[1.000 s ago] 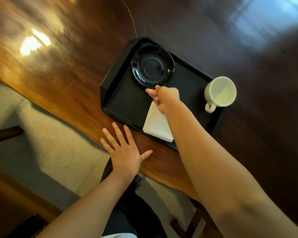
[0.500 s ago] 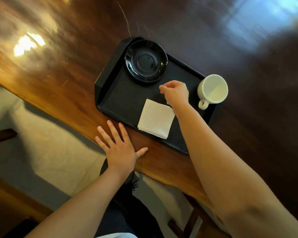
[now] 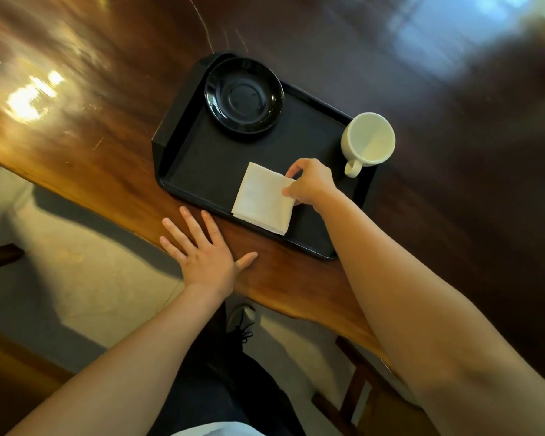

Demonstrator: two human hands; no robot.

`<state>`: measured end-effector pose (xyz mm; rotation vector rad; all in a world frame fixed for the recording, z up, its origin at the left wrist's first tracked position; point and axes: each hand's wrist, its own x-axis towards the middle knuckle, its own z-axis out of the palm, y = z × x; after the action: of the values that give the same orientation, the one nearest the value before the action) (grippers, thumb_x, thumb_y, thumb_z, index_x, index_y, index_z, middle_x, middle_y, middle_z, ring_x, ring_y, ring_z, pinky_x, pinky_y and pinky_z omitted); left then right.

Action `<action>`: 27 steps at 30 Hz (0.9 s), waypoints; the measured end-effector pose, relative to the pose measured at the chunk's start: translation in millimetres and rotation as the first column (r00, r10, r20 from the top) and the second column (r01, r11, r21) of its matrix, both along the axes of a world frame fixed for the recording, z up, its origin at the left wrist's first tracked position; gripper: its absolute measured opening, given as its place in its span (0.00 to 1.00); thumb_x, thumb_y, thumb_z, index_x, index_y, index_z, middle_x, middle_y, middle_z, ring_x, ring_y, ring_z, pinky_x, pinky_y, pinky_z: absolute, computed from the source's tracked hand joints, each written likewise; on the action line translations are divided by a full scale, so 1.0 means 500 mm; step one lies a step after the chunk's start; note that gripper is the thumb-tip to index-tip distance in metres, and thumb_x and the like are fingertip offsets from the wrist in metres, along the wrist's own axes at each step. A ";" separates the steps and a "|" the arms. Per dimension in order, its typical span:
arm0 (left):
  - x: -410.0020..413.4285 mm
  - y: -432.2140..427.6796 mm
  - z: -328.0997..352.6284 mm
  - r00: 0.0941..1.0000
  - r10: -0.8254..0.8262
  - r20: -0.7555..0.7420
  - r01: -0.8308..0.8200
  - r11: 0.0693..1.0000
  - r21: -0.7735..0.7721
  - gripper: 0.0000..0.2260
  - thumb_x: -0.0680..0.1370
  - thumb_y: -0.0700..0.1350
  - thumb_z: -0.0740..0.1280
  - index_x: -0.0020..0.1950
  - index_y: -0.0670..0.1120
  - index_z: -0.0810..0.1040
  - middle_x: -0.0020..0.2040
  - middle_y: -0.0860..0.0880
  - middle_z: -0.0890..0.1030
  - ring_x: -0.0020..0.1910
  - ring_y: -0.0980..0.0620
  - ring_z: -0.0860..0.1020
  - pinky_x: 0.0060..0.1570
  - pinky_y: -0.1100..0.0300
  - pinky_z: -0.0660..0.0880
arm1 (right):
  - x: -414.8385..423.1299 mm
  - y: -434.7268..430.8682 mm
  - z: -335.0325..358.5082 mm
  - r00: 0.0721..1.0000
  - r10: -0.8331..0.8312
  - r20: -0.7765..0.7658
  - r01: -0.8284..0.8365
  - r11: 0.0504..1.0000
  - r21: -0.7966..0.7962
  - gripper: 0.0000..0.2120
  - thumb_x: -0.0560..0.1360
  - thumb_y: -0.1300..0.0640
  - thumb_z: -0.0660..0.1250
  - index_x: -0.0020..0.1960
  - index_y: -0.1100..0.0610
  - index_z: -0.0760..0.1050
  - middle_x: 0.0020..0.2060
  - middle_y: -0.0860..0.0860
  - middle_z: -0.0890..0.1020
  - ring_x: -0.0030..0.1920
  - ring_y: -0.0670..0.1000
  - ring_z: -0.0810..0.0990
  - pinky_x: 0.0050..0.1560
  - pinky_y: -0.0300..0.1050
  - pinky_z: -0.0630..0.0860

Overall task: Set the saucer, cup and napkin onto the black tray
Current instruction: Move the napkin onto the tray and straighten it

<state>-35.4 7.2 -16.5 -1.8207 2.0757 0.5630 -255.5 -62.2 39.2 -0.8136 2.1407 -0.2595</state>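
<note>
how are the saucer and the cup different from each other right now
The saucer is glossy black, while the cup is white. The saucer is wide, shallow and flat; the cup is deep, with a handle turned toward the person. The saucer sits in the far left corner of the black tray; the cup stands at the tray's far right corner, right at the rim. Both are upright, empty and untouched by the hands.

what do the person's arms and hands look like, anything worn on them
Both arms are bare from the hands back to the lower frame edge: no sleeves show on either forearm. The left hand and right hand wear no gloves, and no rings, watch or bracelet can be seen on the fingers or wrists. Nails look short and unpainted. Below the arms, dark trousers and a bit of white garment show.
</note>
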 end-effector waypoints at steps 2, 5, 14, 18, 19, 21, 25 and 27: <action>0.000 -0.001 0.001 1.000 -0.003 0.003 0.003 1.000 0.005 0.58 0.65 0.80 0.46 0.79 0.40 0.36 0.79 0.32 0.38 0.75 0.25 0.36 0.71 0.29 0.40 | -0.002 0.003 -0.007 0.992 -0.126 0.029 0.127 0.991 -0.049 0.10 0.72 0.66 0.73 0.47 0.53 0.78 0.48 0.50 0.75 0.46 0.53 0.81 0.47 0.50 0.85; 0.000 -0.001 0.003 1.000 -0.015 -0.003 0.015 1.000 0.009 0.57 0.66 0.80 0.46 0.79 0.40 0.35 0.78 0.32 0.36 0.75 0.25 0.35 0.71 0.29 0.40 | -0.010 0.015 -0.020 0.944 -0.325 0.046 0.329 0.937 -0.115 0.11 0.73 0.66 0.72 0.43 0.51 0.75 0.47 0.50 0.76 0.48 0.54 0.81 0.44 0.49 0.85; 0.000 -0.003 0.004 1.000 0.001 -0.003 -0.001 1.000 0.020 0.58 0.65 0.80 0.47 0.78 0.40 0.32 0.79 0.33 0.36 0.75 0.25 0.34 0.72 0.29 0.40 | -0.031 0.064 -0.036 0.770 -0.631 0.092 0.637 0.755 -0.156 0.13 0.73 0.59 0.72 0.57 0.53 0.80 0.54 0.51 0.79 0.52 0.52 0.81 0.48 0.51 0.85; 0.000 -0.001 0.005 1.000 0.001 -0.005 -0.001 1.000 0.030 0.58 0.65 0.80 0.48 0.78 0.40 0.32 0.78 0.32 0.35 0.75 0.25 0.34 0.71 0.29 0.39 | -0.018 0.080 -0.053 0.788 -0.607 0.102 0.614 0.765 -0.192 0.16 0.74 0.57 0.73 0.62 0.52 0.81 0.54 0.51 0.82 0.52 0.51 0.82 0.51 0.51 0.85; 0.000 -0.001 0.005 1.000 -0.001 -0.006 0.001 1.000 0.030 0.58 0.65 0.80 0.48 0.78 0.40 0.32 0.78 0.32 0.35 0.75 0.25 0.34 0.71 0.29 0.39 | -0.014 0.081 -0.055 0.791 -0.602 0.104 0.610 0.768 -0.197 0.16 0.74 0.57 0.73 0.62 0.52 0.81 0.54 0.51 0.82 0.52 0.51 0.82 0.52 0.52 0.84; 0.000 -0.002 0.006 1.000 -0.003 -0.001 0.003 1.000 0.028 0.58 0.65 0.80 0.48 0.78 0.40 0.32 0.78 0.32 0.35 0.75 0.25 0.34 0.71 0.29 0.39 | -0.006 0.080 -0.057 0.797 -0.596 0.098 0.602 0.772 -0.202 0.16 0.75 0.57 0.73 0.63 0.53 0.81 0.54 0.51 0.82 0.53 0.52 0.82 0.53 0.52 0.84; 0.000 -0.002 0.008 1.000 -0.004 0.000 0.004 0.999 0.036 0.58 0.66 0.80 0.48 0.78 0.40 0.32 0.78 0.32 0.35 0.75 0.25 0.34 0.71 0.29 0.39 | 0.007 0.080 -0.061 0.784 -0.615 0.078 0.617 0.761 -0.202 0.16 0.75 0.56 0.73 0.62 0.51 0.79 0.57 0.52 0.81 0.54 0.53 0.82 0.53 0.53 0.84; 0.000 -0.001 0.008 1.000 -0.004 -0.002 0.004 0.999 0.035 0.58 0.66 0.80 0.48 0.78 0.40 0.32 0.78 0.32 0.35 0.75 0.25 0.34 0.71 0.29 0.39 | 0.012 0.081 -0.062 0.772 -0.631 0.076 0.632 0.749 -0.198 0.16 0.74 0.56 0.73 0.61 0.52 0.79 0.57 0.52 0.80 0.54 0.53 0.81 0.52 0.53 0.84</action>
<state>-35.5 6.5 -12.7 -1.7966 2.0570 0.5969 -249.7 -21.6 8.4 -0.1534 2.3494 -0.8572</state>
